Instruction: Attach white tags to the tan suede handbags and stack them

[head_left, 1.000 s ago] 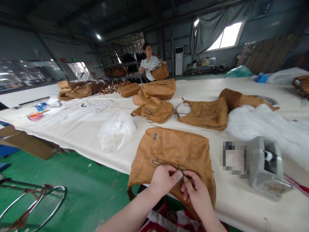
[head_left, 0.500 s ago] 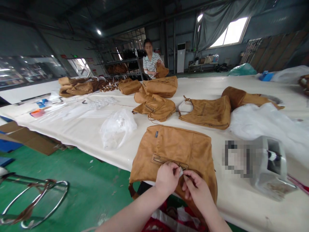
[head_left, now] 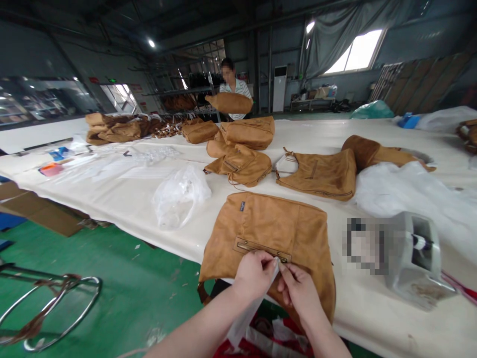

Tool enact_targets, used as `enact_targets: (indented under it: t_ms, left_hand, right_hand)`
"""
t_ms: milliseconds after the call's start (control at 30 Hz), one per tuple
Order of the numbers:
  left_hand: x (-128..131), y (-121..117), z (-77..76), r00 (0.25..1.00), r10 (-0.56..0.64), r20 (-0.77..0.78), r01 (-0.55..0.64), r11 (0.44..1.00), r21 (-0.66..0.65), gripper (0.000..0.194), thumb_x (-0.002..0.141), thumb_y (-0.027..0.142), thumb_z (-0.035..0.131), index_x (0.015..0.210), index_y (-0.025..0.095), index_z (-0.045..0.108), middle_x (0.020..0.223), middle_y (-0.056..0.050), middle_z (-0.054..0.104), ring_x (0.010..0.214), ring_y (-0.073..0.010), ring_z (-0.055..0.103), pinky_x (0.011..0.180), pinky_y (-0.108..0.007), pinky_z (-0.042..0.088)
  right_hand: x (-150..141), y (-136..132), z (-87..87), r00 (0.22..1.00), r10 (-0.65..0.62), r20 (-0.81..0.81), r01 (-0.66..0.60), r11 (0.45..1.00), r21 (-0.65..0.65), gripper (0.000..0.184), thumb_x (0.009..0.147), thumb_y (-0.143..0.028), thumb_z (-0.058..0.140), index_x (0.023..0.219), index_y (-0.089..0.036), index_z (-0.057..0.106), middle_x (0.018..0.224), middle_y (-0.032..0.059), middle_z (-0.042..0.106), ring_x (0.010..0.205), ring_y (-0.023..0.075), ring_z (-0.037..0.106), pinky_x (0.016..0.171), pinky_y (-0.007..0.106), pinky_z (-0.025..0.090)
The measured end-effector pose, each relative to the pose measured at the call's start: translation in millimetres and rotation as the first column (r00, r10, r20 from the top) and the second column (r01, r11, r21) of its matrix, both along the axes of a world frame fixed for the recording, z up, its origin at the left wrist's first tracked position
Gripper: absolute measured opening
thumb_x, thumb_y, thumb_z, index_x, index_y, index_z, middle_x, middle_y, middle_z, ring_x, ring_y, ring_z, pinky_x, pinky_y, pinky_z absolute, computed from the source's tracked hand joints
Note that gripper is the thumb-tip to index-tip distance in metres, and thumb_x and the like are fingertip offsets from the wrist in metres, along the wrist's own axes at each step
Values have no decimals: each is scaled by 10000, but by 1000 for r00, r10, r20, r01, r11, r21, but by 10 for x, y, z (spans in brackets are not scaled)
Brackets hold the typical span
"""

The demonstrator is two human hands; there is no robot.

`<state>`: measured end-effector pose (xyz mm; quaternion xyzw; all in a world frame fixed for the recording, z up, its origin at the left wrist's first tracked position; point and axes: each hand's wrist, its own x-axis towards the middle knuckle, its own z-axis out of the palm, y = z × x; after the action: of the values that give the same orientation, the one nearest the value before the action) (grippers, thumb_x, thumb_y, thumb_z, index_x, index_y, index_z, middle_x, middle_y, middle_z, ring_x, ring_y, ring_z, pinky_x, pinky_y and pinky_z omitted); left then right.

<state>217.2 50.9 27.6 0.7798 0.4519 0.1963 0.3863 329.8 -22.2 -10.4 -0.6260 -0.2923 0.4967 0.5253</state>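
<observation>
A tan suede-like handbag (head_left: 272,219) lies flat at the table's edge in front of me, its zipped pocket (head_left: 257,248) facing up and a small dark label near the top. Over the right end of that zip my left hand (head_left: 255,273) pinches a thin, translucent white strip (head_left: 244,315), which trails down past my wrist toward my lap. My right hand (head_left: 298,286) meets it there, thumb and forefinger closed on the strip's upper end. The zip pull is partly hidden behind my fingertips.
A tape dispenser (head_left: 413,258) stands to the right, beside crumpled white plastic (head_left: 406,194). More tan bags (head_left: 320,171) lie farther back. A clear plastic bag (head_left: 181,199) sits left. Across the table a person (head_left: 238,89) holds another bag. A metal stool (head_left: 63,313) is at lower left.
A long white strip now hangs below my left hand, where only a small white piece showed between my fingers. The person across has raised a bag in front of their chest.
</observation>
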Motion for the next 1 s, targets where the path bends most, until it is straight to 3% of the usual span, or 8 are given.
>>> enact_targets:
  t_ms: [233, 400, 533, 633, 700, 800, 900, 1000]
  left_hand:
    - [5, -176, 31, 979, 75, -190, 0, 931, 365, 172, 858, 174, 513, 748, 192, 643, 794, -52, 659, 758, -188, 616, 707, -290, 443]
    - [-19, -281, 26, 928, -17, -372, 195, 873, 447, 162, 901, 153, 477, 899, 181, 637, 899, -60, 654, 812, -209, 618, 732, -323, 485]
    - [-51, -328, -23, 830, -42, -556, 376, 778, 503, 232, 892, 87, 465, 1066, 132, 611, 899, -78, 642, 838, -229, 618, 715, -345, 514]
    - [-94, -382, -100, 808, -88, -582, 472, 687, 552, 294, 888, 85, 463, 1157, 101, 578, 919, -102, 640, 857, -243, 613, 711, -357, 525]
    - [-130, -402, -120, 815, -130, -565, 493, 668, 557, 338, 889, 88, 451, 1210, 94, 558, 946, -115, 646, 863, -250, 615, 716, -364, 525]
    - [-164, -371, -50, 897, -152, -415, 358, 798, 484, 304, 933, 132, 400, 1162, 161, 598, 952, -91, 664, 860, -225, 626, 755, -335, 506]
    - [-152, -278, 72, 970, -53, -235, 115, 959, 260, 293, 970, 187, 351, 934, 202, 642, 861, -55, 679, 793, -183, 638, 725, -273, 472]
    - [-114, -194, 134, 984, -104, -145, 102, 995, -19, 355, 986, 270, 330, 780, 190, 608, 740, -48, 672, 684, -168, 633, 651, -249, 449]
  right_hand:
    - [-10, 7, -36, 999, -35, 34, 34, 999, 24, 416, 789, -590, 579, 662, -196, 533, 475, -35, 540, 300, 72, 363, 334, 218, 248]
    - [-21, 10, -101, 997, -38, 65, 37, 999, 29, 354, 798, -520, 584, 650, -200, 555, 446, -35, 512, 333, 88, 364, 343, 223, 256]
    - [-30, 4, -68, 999, -35, 3, 34, 999, 16, 417, 799, -577, 572, 618, -201, 553, 406, -23, 510, 296, 88, 343, 323, 225, 226]
    - [-31, -1, 23, 997, -34, -69, 35, 999, 18, 520, 786, -654, 567, 529, -207, 504, 363, -18, 480, 268, 81, 316, 317, 227, 224]
    - [-32, 1, 77, 996, -44, -79, 45, 999, 20, 561, 745, -686, 604, 473, -216, 462, 322, -34, 417, 264, 74, 293, 318, 224, 216]
    - [-38, 8, 103, 995, -65, -79, 66, 998, 4, 573, 694, -708, 635, 454, -220, 453, 307, -51, 368, 265, 69, 270, 319, 220, 179]
    - [-52, 6, 84, 993, -90, -79, 92, 996, 18, 569, 705, -704, 627, 468, -214, 460, 338, -51, 383, 276, 61, 259, 329, 220, 144]
    - [-57, -14, 57, 992, -89, -90, 96, 993, 74, 551, 732, -693, 615, 511, -203, 490, 394, -39, 442, 304, 59, 274, 344, 222, 155]
